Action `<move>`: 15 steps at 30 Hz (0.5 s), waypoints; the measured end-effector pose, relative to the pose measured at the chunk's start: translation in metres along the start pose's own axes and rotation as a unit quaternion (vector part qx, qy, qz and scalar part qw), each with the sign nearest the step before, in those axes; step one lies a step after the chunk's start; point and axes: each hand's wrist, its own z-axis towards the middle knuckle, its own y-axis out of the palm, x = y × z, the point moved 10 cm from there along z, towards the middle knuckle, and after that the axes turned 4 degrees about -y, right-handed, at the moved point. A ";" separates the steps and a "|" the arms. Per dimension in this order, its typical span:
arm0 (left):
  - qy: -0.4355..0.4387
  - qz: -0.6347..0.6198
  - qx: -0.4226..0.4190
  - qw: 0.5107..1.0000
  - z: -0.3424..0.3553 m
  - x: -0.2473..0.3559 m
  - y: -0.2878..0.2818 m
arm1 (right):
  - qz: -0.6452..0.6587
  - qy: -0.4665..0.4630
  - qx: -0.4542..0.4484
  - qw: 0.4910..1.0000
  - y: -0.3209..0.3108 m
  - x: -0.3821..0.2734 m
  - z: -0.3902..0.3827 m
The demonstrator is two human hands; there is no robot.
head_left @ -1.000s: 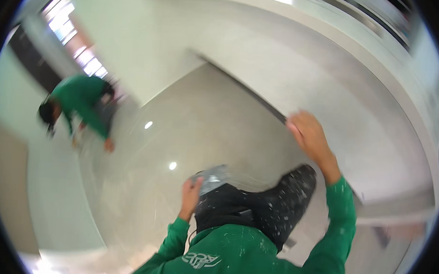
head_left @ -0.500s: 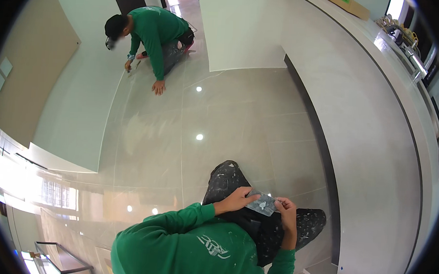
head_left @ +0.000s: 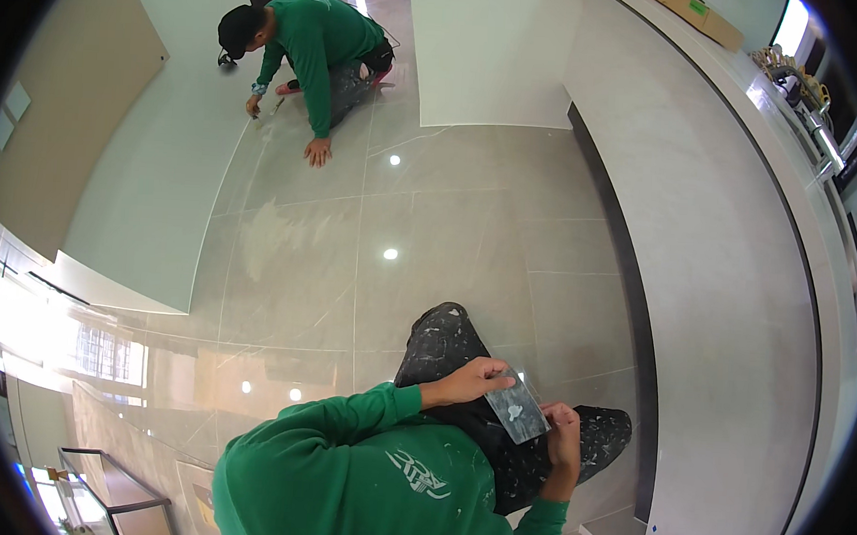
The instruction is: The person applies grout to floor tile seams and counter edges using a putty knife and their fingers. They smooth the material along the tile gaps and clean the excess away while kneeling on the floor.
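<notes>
Glossy grey tiled floor (head_left: 431, 219). Lower centre of frame: left hand (head_left: 471, 380) and right hand (head_left: 563, 441) both grip a flat grey metal scraper blade (head_left: 516, 406) above paint-spattered dark trousers (head_left: 444, 341). Upper left: a co-worker (head_left: 314, 39) kneels.

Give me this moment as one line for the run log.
left hand: grips scraper blade | right hand: on the blade's lower edge | below: paint-spattered dark trousers | far: co-worker kneeling on glossy tile floor

My left hand (head_left: 469, 382) curls its fingers closed in a pinch above my knee; my right hand (head_left: 563, 437) sits beside it, fingers bent, elbow tucked.
</notes>
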 end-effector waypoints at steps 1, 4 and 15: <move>0.001 0.000 0.000 1.000 0.001 0.000 0.002 | 0.036 -0.016 -0.019 0.999 0.002 -0.002 -0.001; 0.028 -0.031 -0.068 0.997 0.007 0.011 0.027 | 0.114 -0.016 -0.035 0.993 0.005 0.001 0.001; 0.134 0.048 -0.067 0.988 0.009 0.060 0.054 | 0.266 0.018 -0.126 0.956 0.073 -0.034 -0.013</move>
